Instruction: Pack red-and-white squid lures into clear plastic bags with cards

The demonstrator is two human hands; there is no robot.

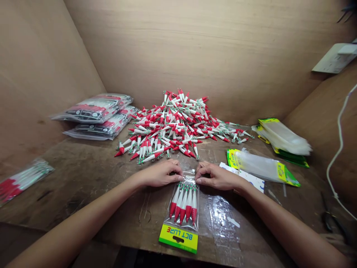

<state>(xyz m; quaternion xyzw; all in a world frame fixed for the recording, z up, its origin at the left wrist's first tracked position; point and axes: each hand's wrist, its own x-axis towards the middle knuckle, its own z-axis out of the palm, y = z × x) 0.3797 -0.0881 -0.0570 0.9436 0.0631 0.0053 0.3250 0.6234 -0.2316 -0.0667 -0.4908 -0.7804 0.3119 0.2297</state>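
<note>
A clear plastic bag [197, 203] with a yellow-green header lies at the table's front edge, its printing upside down to me. Inside it several red-and-white squid jigs [182, 206] sit side by side, red ends toward me. My left hand [164, 173] pinches the bag's far left corner between thumb and fingers. At the far right corner, my right hand [213, 175] grips the bag the same way. Just beyond both hands rises a large heap of loose squid jigs [175, 128], with green hooks at their ends.
Packed bags [97, 115] are stacked at the back left, and a bag of jigs [25, 180] lies far left. Flat header bags [256, 165] and another stack of them [287, 137] lie right. Pliers [331, 219] and a white cable [338, 145] are at the right edge.
</note>
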